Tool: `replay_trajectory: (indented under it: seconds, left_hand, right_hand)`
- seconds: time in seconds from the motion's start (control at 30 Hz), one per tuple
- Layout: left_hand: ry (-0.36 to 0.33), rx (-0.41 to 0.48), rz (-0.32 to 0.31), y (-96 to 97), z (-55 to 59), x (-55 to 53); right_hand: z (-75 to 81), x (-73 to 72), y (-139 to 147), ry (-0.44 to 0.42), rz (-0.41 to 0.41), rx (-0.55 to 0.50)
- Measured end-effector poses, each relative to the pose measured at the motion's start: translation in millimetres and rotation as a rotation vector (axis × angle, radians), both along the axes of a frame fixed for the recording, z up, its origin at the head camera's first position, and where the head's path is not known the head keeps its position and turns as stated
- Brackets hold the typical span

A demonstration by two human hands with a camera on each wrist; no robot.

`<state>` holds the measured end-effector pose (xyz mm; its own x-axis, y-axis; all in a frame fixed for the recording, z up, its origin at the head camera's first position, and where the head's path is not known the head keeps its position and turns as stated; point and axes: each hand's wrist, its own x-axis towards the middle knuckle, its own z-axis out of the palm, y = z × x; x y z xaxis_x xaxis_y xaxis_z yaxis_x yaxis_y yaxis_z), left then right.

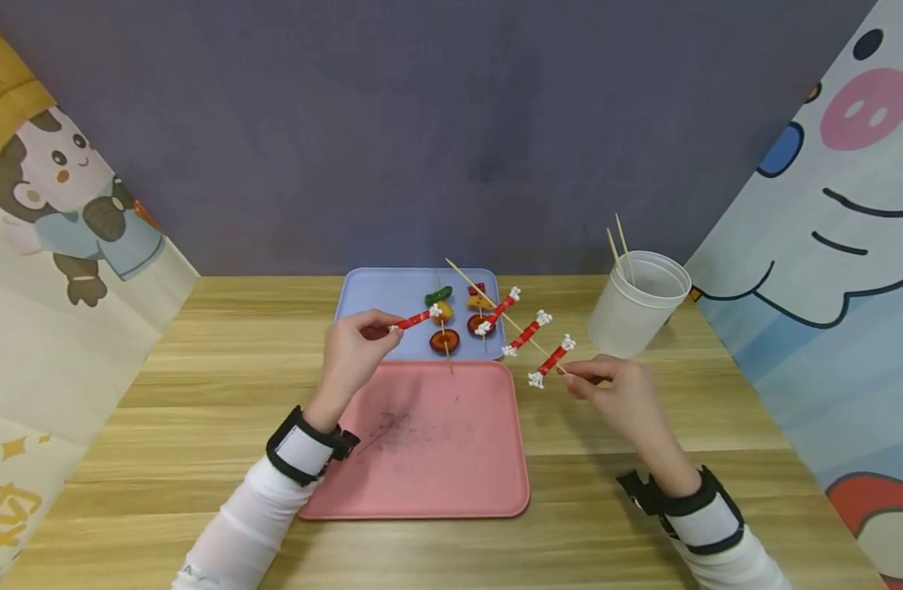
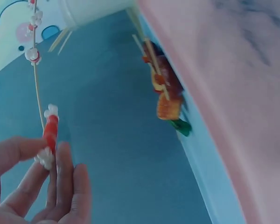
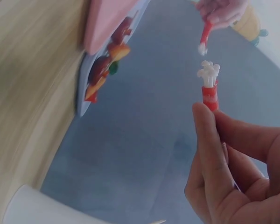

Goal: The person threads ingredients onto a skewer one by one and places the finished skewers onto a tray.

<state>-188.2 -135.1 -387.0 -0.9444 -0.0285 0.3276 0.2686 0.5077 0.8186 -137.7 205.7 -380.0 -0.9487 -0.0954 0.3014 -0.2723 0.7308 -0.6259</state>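
My left hand (image 1: pixel 351 356) pinches a toy enoki roll (image 1: pixel 416 320), red in the middle with white mushroom tips at both ends. Between its thumb and fingers, my right hand (image 1: pixel 621 397) holds the lower end of a wooden skewer (image 1: pixel 461 274). Three more such rolls (image 1: pixel 527 333) are threaded crosswise on that skewer, spaced apart. Its bare tip points up and left, to the right of the left hand's roll. In the left wrist view the held roll (image 2: pixel 50 130) overlaps the skewer; in the right wrist view the nearest threaded roll (image 3: pixel 210 95) is right at the fingertips.
A blue tray (image 1: pixel 374 297) at the back bears two skewers of toy food, with a green piece (image 1: pixel 438 296) and brown round pieces (image 1: pixel 444 341). In front lies a pink tray (image 1: pixel 437 451) with dark smudges. A white tub (image 1: pixel 628 315) with two skewers stands right.
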Motion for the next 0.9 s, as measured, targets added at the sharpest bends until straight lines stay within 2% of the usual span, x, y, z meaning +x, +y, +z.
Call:
replay_trajectory:
  seconds: [0.3,0.53,0.63,0.8,0.9]
  left_hand:
    - [0.142,0.184,0.132,15.7,6.9,-13.0]
    - [0.170,0.298,0.195,22.2,10.4,-22.1]
    - [0.171,0.342,0.207,24.4,17.4,-24.4]
    - [0.199,0.395,0.205,32.1,40.6,-15.5]
    - [0.208,0.417,0.200,35.4,47.3,-10.9]
  right_hand:
    - [6.9,4.4,-14,0.009,0.041,-0.011]
    - [9.1,5.7,-18,0.015,0.063,-0.036]
    - [9.1,5.6,-18,0.027,0.067,-0.032]
    - [9.4,6.3,-18,0.030,0.074,-0.034]
    - [9.4,8.0,-18,0.014,0.077,-0.028]
